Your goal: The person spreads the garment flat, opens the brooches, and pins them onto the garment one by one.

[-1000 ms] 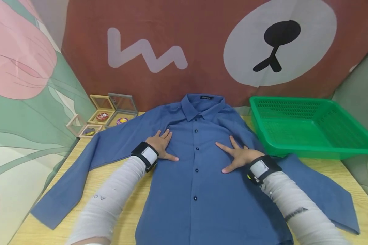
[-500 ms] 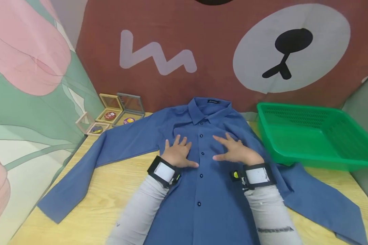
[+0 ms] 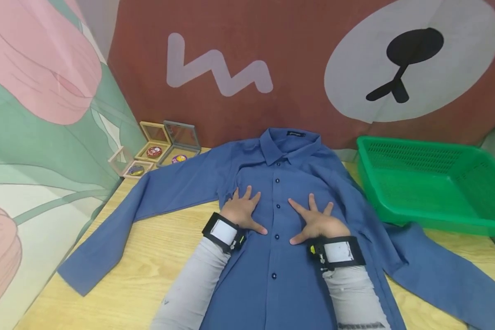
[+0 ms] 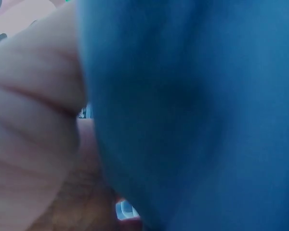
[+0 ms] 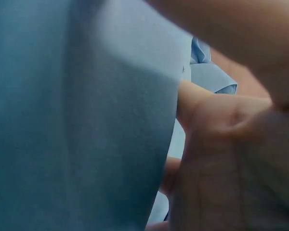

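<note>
A blue button-up shirt lies front side up, its collar at the back and both sleeves stretched out to the sides. My left hand rests on the chest left of the button row, fingers spread and thumb toward the buttons. On the other side of the row my right hand lies on the cloth, its fingers spread as well. Both wrist views are mostly filled by the blue cloth, with the left palm and the right palm close to the camera; the cloth hides some fingers there.
A green plastic basket stands at the back right, close to the shirt's shoulder and sleeve. Several small open display cases holding round badges sit at the back left. A brown cloth with a printed face hangs behind the wooden table.
My hands have come closer together, toward the button row, and then down the chest slightly. The right sleeve cloth near the shoulder has shifted. The head view has turned, so the scene sits further right.
</note>
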`<state>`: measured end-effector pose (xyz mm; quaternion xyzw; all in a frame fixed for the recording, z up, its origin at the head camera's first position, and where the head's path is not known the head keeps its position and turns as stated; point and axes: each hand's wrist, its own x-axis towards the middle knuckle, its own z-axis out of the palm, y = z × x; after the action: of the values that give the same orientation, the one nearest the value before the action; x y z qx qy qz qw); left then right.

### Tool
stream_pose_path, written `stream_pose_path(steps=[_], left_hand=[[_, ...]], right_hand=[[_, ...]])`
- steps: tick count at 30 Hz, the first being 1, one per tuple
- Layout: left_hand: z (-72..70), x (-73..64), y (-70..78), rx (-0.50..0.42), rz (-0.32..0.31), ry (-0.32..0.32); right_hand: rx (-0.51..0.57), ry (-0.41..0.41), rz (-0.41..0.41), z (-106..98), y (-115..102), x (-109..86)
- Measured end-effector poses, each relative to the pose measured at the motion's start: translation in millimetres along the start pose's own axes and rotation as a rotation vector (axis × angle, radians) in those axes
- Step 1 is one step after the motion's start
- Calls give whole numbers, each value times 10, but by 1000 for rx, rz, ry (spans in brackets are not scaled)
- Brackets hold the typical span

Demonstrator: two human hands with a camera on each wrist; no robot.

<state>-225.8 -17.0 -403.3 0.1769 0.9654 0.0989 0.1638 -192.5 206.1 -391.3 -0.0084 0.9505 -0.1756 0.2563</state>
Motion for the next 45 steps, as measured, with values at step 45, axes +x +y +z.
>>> stream_pose_path(steps=[45], left_hand=[[-260, -382, -712, 74, 199, -161]], right_hand=[[1, -26, -12, -6, 16, -9]])
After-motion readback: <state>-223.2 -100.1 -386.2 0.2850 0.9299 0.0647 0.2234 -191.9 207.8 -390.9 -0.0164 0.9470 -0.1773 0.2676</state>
